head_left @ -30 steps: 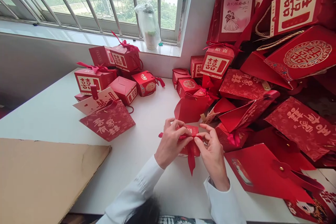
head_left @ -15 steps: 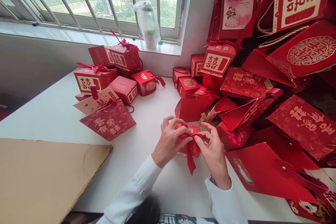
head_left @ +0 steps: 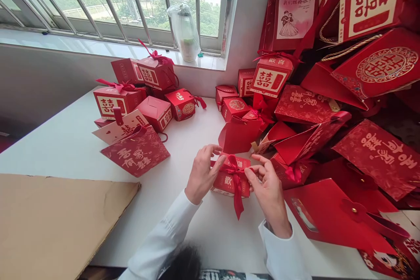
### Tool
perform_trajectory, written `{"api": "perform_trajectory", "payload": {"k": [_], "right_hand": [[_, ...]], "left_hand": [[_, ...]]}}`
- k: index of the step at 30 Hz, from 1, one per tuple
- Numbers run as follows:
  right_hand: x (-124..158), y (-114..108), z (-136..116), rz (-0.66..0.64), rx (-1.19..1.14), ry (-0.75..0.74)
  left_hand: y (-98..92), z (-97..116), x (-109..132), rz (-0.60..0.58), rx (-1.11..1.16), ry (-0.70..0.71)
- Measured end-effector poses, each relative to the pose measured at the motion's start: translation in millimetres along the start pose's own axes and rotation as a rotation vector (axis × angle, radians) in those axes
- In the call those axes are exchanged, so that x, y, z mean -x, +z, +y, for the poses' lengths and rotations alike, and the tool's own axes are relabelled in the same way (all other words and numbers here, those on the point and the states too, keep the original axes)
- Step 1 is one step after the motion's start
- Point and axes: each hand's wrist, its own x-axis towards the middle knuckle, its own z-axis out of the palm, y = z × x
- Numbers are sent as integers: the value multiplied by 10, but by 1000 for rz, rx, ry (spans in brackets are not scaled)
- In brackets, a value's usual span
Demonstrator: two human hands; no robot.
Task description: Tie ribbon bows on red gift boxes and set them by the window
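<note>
A small red gift box with gold characters lies on the white table in front of me. Across its top a red ribbon is tied in a bow, one tail hanging over the near side. My left hand is at the box's left edge, thumb and fingers apart beside the bow's left loop. On the other side my right hand pinches the ribbon's right part between thumb and finger. The curled fingers of that hand partly hide what it grips.
Finished-looking red boxes and a red bag stand at the left. A large pile of red bags and boxes fills the right side. Cardboard covers the near left; a bagged cup stands on the windowsill.
My left hand has moved left, off the middle of the bow, uncovering the knot and the box's top. The right hand stays nearly in place on the ribbon.
</note>
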Motion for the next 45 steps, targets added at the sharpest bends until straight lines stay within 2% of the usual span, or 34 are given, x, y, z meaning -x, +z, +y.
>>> {"api": "perform_trajectory", "payload": {"k": [4, 8, 14, 18, 22, 25, 27, 35, 45], "right_hand": [[-5, -6, -107, 3, 115, -22], [-19, -38, -164, -90, 175, -40], [-21, -170, -93, -172, 217, -137], [-45, -216, -55, -177, 302, -163], [-68, -203, -57, -182, 282, -188], [-59, -173, -71, -140, 299, -267], [-42, -145, -71, -93, 369, -354], [20, -43, 76, 117, 776, -644], [19, 100, 85, 365, 744, -771]], "left_hand": [[-28, 34, -88, -79, -135, -52], [26, 99, -107, -77, -220, -96], [34, 144, -96, -30, -221, -100], [-6, 127, -86, -42, -113, -16], [8, 82, -41, 25, -29, 150], [40, 33, 12, -56, -34, 304], [52, -1, 47, -116, -42, 356], [-17, -25, 94, -156, -152, 391], [146, 3, 135, -60, -166, 334]]}}
